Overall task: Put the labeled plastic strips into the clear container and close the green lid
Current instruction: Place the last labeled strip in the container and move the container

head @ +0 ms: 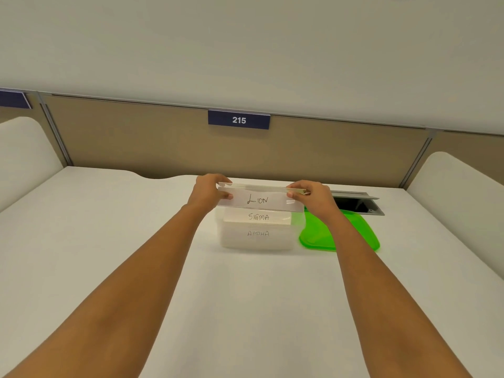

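So the strip marked LION (257, 199) is pinched at both ends, the left hand (208, 191) closed on its left end and the right hand (313, 196) closed on its right end. It's held level right over the open top of the clear container (257, 238). Two more strips, SIGMA (257, 217) and ALPHA (257, 233), are seen inside through the wall. The green lid (341, 236) is laid flat on the white desk (136, 227), just beside the container on the right.
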